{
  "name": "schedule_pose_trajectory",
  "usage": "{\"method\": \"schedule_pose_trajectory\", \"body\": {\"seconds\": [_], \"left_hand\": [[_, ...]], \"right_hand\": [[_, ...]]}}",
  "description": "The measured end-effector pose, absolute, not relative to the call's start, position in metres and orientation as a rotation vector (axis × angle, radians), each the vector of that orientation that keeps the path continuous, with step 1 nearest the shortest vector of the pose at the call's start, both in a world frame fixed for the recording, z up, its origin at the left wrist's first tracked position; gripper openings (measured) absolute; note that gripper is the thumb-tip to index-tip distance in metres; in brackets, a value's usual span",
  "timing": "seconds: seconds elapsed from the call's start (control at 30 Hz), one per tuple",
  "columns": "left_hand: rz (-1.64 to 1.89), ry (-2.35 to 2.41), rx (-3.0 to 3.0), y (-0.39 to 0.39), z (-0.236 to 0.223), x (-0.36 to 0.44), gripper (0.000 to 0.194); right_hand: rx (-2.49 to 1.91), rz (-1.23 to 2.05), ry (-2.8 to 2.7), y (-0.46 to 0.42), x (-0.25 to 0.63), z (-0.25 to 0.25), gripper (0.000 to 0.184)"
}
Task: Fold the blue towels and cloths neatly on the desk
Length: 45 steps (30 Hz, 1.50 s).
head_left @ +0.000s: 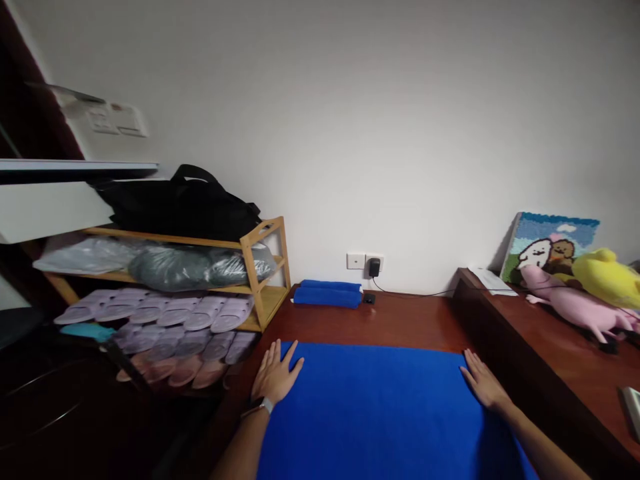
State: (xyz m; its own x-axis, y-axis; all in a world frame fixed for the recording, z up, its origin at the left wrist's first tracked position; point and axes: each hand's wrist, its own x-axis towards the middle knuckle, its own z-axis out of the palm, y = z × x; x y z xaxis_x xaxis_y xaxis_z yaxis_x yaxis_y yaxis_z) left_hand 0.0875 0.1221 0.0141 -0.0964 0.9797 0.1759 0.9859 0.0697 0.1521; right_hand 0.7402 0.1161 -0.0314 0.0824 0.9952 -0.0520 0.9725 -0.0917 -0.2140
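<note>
A blue cloth (pixel 380 407) lies spread flat over the brown wooden table (pixel 400 323), its far edge running between my two hands. My left hand (pixel 276 375) rests palm down with fingers spread on the cloth's far left corner; a watch (pixel 259 405) is on that wrist. At the far right corner, my right hand (pixel 484 380) also lies flat, fingers stretched out and nothing gripped. Behind the cloth, against the wall, sits a folded blue cloth (pixel 327 294).
Left stands a wooden rack (pixel 255 280) with lilac slippers (pixel 170 310), plastic-wrapped items and a black bag (pixel 185 207). A charger (pixel 374 267) is plugged into the wall. On the raised right ledge are a pink plush toy (pixel 570 303), a yellow one (pixel 607 277) and a fuzzy picture (pixel 550 247).
</note>
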Motion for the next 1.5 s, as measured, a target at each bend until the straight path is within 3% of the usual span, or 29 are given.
{"method": "schedule_pose_trajectory", "body": {"seconds": [0.37,0.5,0.6,0.7,0.8,0.93,1.07,1.2,1.37,1.5], "left_hand": [[-0.207,-2.367,-2.016,0.131,0.028,0.090,0.073],[-0.191,-2.218,-2.114,0.128,0.047,0.088,0.059],[-0.384,-2.050,-2.132,0.128,0.057,0.105,0.051],[-0.691,-1.929,-2.119,0.112,0.057,0.172,0.049],[-0.888,-1.658,-2.466,0.058,0.045,0.292,0.037],[-0.831,-1.102,-3.008,-0.036,0.009,0.476,0.024],[-0.682,-0.944,-3.026,-0.080,-0.030,0.596,0.026],[-0.573,-1.264,-2.974,-0.075,-0.039,0.624,0.042],[-0.561,-1.488,-3.010,-0.071,-0.020,0.610,0.037],[-0.849,-1.527,-2.976,-0.082,-0.020,0.605,0.030]], "right_hand": [[-2.039,0.287,-1.818,0.111,0.742,-0.028,0.075],[-1.861,0.388,-1.638,0.111,0.743,-0.021,0.064],[-1.715,0.491,-1.501,0.117,0.748,-0.018,0.052],[-1.662,0.508,-1.426,0.122,0.754,-0.020,0.047],[-1.658,0.492,-1.398,0.123,0.757,-0.025,0.045],[-1.645,0.488,-1.404,0.121,0.755,-0.028,0.041],[-1.634,0.484,-1.409,0.121,0.752,-0.025,0.041],[-1.612,0.495,-1.401,0.123,0.752,-0.025,0.040],[-1.574,0.500,-1.342,0.125,0.756,-0.031,0.041],[-1.547,0.487,-1.298,0.126,0.761,-0.035,0.043]]}}
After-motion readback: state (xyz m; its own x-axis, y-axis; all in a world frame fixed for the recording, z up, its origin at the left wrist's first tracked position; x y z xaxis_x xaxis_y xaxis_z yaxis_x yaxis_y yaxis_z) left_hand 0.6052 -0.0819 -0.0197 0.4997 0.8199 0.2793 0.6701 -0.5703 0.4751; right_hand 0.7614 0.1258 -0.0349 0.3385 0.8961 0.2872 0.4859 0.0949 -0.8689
